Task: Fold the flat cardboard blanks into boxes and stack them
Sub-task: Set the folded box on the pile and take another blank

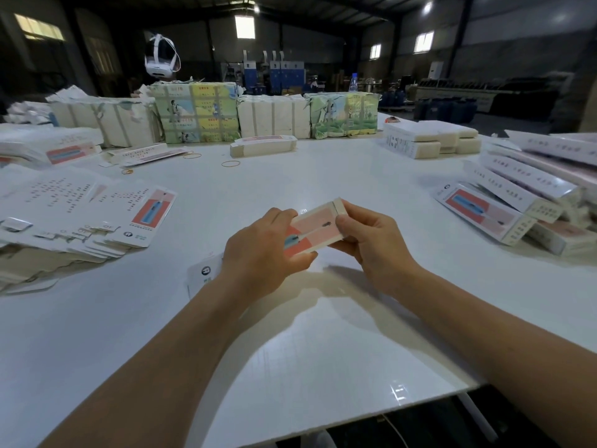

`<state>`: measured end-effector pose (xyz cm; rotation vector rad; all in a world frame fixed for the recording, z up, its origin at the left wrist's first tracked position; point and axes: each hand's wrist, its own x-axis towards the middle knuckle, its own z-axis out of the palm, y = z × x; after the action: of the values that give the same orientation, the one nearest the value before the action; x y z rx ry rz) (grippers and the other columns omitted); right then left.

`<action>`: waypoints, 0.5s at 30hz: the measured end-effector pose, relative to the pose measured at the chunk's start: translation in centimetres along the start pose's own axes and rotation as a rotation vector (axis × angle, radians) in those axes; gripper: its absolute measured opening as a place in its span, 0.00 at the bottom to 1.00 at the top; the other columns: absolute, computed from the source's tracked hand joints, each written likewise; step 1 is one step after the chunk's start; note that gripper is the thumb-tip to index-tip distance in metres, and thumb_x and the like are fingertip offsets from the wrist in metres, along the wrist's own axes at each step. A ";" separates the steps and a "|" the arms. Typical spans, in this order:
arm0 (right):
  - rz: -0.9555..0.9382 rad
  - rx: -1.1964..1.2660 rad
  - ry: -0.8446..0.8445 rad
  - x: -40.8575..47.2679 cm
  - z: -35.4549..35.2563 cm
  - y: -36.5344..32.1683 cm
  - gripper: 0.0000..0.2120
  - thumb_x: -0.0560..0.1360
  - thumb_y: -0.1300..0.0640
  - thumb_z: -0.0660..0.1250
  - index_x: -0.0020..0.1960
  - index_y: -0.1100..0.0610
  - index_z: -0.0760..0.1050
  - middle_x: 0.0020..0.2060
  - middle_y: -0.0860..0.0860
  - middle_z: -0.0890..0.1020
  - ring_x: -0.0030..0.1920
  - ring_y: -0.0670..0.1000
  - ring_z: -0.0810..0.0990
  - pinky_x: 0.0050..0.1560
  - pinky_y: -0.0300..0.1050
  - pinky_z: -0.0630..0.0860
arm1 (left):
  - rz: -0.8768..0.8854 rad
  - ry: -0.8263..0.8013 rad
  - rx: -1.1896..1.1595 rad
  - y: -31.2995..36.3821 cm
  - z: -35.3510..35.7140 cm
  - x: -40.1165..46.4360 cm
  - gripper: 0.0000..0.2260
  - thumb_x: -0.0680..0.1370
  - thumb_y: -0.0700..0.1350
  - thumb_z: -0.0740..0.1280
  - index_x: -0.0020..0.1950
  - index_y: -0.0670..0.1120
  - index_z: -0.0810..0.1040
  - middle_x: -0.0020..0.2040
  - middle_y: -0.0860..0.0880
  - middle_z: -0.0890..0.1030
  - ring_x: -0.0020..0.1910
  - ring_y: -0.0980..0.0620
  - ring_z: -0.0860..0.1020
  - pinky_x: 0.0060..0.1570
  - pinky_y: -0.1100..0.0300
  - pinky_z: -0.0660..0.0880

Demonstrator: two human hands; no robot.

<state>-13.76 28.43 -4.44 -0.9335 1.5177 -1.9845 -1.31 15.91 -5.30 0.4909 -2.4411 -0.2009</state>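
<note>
Above the middle of the white table (290, 350) I hold one cardboard box (318, 229), pink and red with a blue picture. My left hand (263, 253) grips its near end, fingers curled over the top and thumb underneath. My right hand (368, 237) grips its far end, thumb pressed on the printed face. A white flap (203, 273) of the same box shows behind my left wrist. A heap of flat blanks (74, 218) lies at the left. Folded boxes (517, 205) are piled at the right.
Wrapped bundles of blanks (197, 114) line the far side of the table, with a small stack (261, 145) in front of them. Rubber bands (230, 163) lie loose. A white headset (160, 56) shows behind the bundles. The table's near edge (355, 425) runs below my arms.
</note>
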 end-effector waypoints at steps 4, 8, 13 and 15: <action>-0.021 0.011 -0.033 -0.1 0.1 -0.1 0.20 0.81 0.63 0.58 0.42 0.47 0.84 0.44 0.50 0.86 0.48 0.50 0.84 0.46 0.41 0.80 | 0.005 0.024 -0.007 0.0 0.0 -0.1 0.29 0.71 0.59 0.70 0.68 0.50 0.68 0.59 0.50 0.76 0.49 0.50 0.77 0.42 0.57 0.75; -0.025 0.013 -0.067 -0.1 0.1 -0.2 0.27 0.81 0.66 0.56 0.38 0.42 0.85 0.42 0.47 0.86 0.47 0.48 0.84 0.44 0.39 0.80 | 0.033 0.065 0.043 0.1 -0.2 -0.2 0.29 0.71 0.59 0.71 0.67 0.49 0.70 0.57 0.49 0.77 0.48 0.48 0.78 0.42 0.54 0.77; -0.099 -0.093 -0.100 -0.3 0.1 -0.2 0.30 0.80 0.68 0.54 0.38 0.39 0.84 0.40 0.42 0.85 0.45 0.45 0.84 0.44 0.36 0.79 | 0.090 0.087 0.097 0.3 -0.3 -0.3 0.29 0.69 0.57 0.73 0.65 0.44 0.73 0.53 0.45 0.79 0.44 0.45 0.79 0.38 0.52 0.77; -0.157 -0.197 -0.076 -0.6 0.1 -0.2 0.31 0.79 0.68 0.54 0.39 0.36 0.83 0.40 0.39 0.85 0.46 0.43 0.83 0.45 0.35 0.79 | 0.085 0.080 0.086 0.4 -0.3 -0.2 0.29 0.69 0.57 0.73 0.65 0.45 0.73 0.54 0.46 0.79 0.45 0.45 0.79 0.39 0.52 0.78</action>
<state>-13.27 28.82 -4.36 -1.2288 1.6647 -1.9050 -1.09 16.35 -5.13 0.4226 -2.3942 -0.0404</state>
